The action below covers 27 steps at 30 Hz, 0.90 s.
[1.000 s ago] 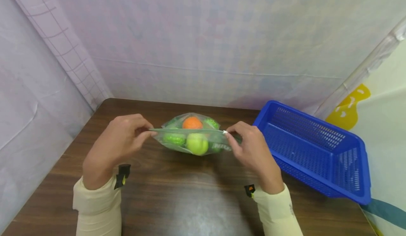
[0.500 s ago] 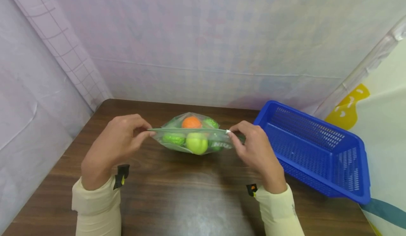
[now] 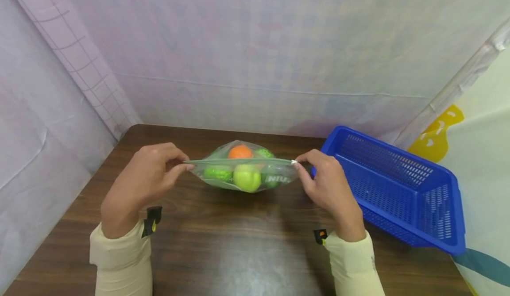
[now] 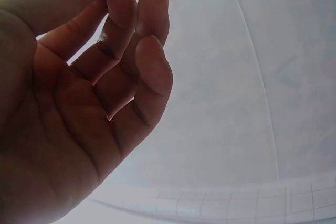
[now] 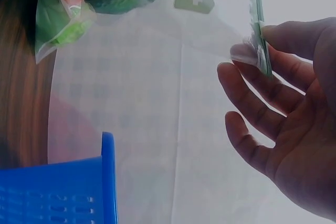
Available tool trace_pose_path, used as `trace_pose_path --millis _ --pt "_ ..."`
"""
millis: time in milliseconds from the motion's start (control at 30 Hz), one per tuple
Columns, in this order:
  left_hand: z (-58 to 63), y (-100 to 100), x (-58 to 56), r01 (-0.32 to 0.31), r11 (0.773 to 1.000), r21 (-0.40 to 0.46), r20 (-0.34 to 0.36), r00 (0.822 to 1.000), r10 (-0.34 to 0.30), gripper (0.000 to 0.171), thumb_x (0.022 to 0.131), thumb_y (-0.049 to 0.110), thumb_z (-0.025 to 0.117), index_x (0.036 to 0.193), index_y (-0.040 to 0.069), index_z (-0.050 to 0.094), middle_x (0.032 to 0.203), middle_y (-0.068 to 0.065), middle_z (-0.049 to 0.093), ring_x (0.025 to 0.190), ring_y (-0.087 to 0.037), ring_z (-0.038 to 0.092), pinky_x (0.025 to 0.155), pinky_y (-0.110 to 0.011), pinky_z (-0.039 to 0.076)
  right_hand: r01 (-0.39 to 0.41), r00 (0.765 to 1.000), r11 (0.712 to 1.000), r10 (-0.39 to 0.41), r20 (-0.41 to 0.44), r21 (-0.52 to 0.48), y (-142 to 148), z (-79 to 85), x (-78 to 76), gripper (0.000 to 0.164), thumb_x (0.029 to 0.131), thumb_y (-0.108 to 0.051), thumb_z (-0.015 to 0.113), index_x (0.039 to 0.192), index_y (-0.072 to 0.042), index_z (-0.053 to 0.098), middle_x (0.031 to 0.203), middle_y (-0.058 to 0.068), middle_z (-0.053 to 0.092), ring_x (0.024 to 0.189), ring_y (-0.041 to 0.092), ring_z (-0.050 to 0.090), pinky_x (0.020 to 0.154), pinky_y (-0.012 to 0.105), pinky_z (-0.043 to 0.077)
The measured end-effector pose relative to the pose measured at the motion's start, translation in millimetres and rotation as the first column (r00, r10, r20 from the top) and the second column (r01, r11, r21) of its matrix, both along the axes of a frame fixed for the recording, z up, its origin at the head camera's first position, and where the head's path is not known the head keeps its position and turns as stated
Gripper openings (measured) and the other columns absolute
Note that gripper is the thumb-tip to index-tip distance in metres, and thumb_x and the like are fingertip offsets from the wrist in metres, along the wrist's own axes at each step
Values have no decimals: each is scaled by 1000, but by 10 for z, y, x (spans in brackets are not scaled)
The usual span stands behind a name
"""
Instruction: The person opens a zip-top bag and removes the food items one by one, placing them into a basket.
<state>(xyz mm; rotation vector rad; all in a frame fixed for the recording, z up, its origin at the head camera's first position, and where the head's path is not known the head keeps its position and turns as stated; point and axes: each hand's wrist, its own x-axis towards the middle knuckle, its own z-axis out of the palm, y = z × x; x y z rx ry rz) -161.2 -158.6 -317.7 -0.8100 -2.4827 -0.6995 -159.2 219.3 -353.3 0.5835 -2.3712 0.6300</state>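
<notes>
Left hand (image 3: 145,183) pinches the left end of the clear bag (image 3: 278,179) between thumb and fingertips; in the left wrist view the other fingers are loosely bent. Right hand (image 3: 330,187) pinches the right end, thumb against fingers, at the white slider (image 3: 294,162). Green zip strip (image 3: 239,160) runs in a nearly straight line between the two hands. Bag sits at mid-table, between the hands, over the brown wooden table (image 3: 223,238); can't tell if its bottom touches the wood. Inside: an orange (image 3: 240,151) behind the strip, a green apple (image 3: 247,178) in front, a bright green vegetable (image 3: 218,173) left of the apple and touching or just beside it, another green piece (image 3: 264,153) right of the orange. White letters printed on the bag's right part. Blue basket (image 3: 378,236) with slotted walls stands at an angle on the table's right side, near the right hand. Cream sleeves (image 3: 121,256) on both arms, black strap (image 3: 152,219) at each wrist. Pale cloth (image 3: 255,66) hangs behind the table.
</notes>
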Motion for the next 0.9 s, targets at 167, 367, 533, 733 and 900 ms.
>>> trace_pose_path --millis 167,367,533,733,900 --pt "-5 -3 -3 -5 1000 -1 -7 1000 5 5 85 10 80 87 11 76 77 5 67 63 -6 50 57 -25 44 7 1000 1000 -7 8 -9 42 1 -3 7 92 -16 73 94 -9 74 91 3 73 86 23 69 78 44 53" --pt "-9 -12 3 -20 1000 -4 1 1000 20 5 85 11 80 87 12 76 78 5 68 63 -7 51 58 -26 44 12 1000 1000 -12 -1 -20 86 -2 -4 7 91 -14 73 94 -8 73 90 5 73 84 24 69 77 42 52" --pt "-12 -18 4 -20 1000 -5 -2 1000 20 5 85 11 80 88 12 76 78 5 68 63 -6 51 58 -27 44 15 1000 1000 -15 -18 -27 121 1 -9 7 90 -12 74 94 -6 73 89 6 73 84 24 69 78 42 53" --pt "-2 -7 -3 -21 1000 -16 14 1000 21 4 86 12 80 88 11 76 77 5 66 63 -7 51 58 -27 44 12 1000 1000 -12 -28 -29 150 -1 -17 6 90 -10 74 94 -6 73 89 6 73 86 25 70 80 43 53" --pt "9 6 6 -34 999 -24 43 998 35 4 87 13 79 89 11 76 77 4 67 64 -8 51 59 -28 44 15 1000 999 -16 -23 -29 153 -2 -18 6 90 -10 74 94 -6 73 89 6 72 83 22 68 77 41 52"
